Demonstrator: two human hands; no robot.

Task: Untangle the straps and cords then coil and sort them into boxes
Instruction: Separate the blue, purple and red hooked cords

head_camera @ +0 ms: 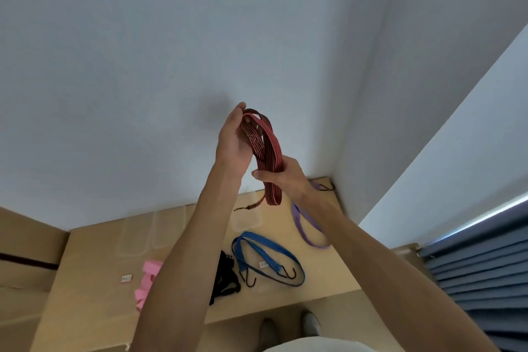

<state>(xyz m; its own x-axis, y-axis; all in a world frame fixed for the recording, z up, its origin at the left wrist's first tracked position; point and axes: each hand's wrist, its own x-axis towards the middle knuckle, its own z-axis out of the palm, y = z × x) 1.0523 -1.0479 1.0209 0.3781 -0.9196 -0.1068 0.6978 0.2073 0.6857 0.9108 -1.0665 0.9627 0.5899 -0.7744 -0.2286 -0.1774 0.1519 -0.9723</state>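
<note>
A red striped bungee strap [268, 148] is folded into long loops and held up in front of the wall. My left hand [233, 141] holds the top of the loops, fingers curled over them. My right hand [281, 176] grips the loops lower down, and their ends hang below it with a dark hook. On the wooden table [94, 288] lie a blue bungee strap [265, 257] with black hooks, a purple strap [307, 226], a black strap [224, 277] and a pink strap [147, 280], partly hidden by my left arm.
Clear plastic boxes [134, 237] stand at the back of the table against the white wall. A small white tag [126, 278] lies at the left. Blue curtains [480, 274] hang at the right. My feet [288, 326] show below the table's front edge.
</note>
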